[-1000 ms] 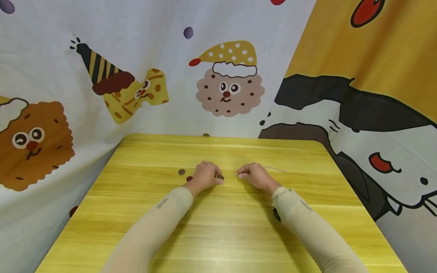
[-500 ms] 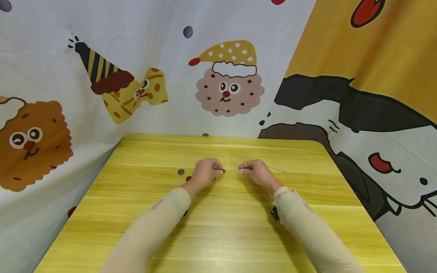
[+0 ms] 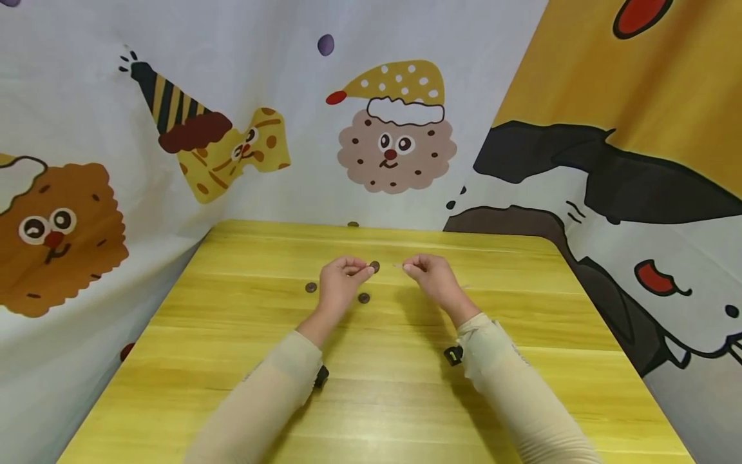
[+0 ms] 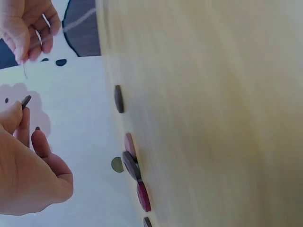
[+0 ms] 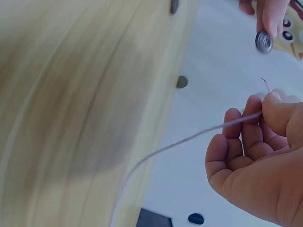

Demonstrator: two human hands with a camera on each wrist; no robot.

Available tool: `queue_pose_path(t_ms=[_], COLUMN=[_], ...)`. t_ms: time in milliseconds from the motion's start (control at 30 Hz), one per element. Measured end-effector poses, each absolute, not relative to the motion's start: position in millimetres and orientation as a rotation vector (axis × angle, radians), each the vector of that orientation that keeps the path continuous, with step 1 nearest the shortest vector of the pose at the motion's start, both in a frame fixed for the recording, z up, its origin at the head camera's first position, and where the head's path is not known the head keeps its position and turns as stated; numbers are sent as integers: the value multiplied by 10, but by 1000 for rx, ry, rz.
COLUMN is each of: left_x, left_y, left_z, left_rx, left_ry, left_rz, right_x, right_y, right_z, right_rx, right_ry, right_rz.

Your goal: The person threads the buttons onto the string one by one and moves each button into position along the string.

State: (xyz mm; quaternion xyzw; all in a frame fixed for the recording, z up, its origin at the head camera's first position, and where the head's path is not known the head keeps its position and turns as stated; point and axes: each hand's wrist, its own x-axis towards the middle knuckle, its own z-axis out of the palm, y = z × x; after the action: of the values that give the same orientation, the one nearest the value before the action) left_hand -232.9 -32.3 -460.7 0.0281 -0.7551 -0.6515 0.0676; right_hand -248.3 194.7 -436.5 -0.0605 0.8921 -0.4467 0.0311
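Above the table my left hand (image 3: pixel 339 283) pinches a dark round button (image 3: pixel 375 266) between thumb and forefinger. In the right wrist view that button (image 5: pixel 264 41) shows its ringed face. Opposite it, my right hand (image 3: pixel 431 277) pinches a thin pale string (image 5: pixel 189 138) near its end. A short tip (image 5: pixel 266 84) of the string stands out past the fingers towards the button, apart from it. The rest of the string hangs down towards the table. In the left wrist view several more buttons, a dark one (image 4: pixel 119 99) and a dark red one (image 4: pixel 143 196) among them, lie on the tabletop.
The yellow wooden table (image 3: pixel 371 386) carries a dark button (image 3: pixel 311 287) left of my left hand and another dark button (image 3: pixel 364 298) in front of it. A printed cloth (image 3: pixel 278 38) hangs behind the table and at its sides.
My left hand has picked a button up off the table and raised it. My right hand has risen too, with the string. A dark button beneath my left hand has come into view.
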Motion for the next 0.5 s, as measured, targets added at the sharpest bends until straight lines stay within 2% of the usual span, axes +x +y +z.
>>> queue_pose_path(t_ms=[500], left_x=[-2279], left_y=[-140], left_z=[-4635], left_rx=[119], left_ry=[-2150], left_rz=[-1980], right_x=[-2406], right_y=[1756], right_z=[-4284], right_rx=[-257], right_ry=[2716], right_rz=[-1454])
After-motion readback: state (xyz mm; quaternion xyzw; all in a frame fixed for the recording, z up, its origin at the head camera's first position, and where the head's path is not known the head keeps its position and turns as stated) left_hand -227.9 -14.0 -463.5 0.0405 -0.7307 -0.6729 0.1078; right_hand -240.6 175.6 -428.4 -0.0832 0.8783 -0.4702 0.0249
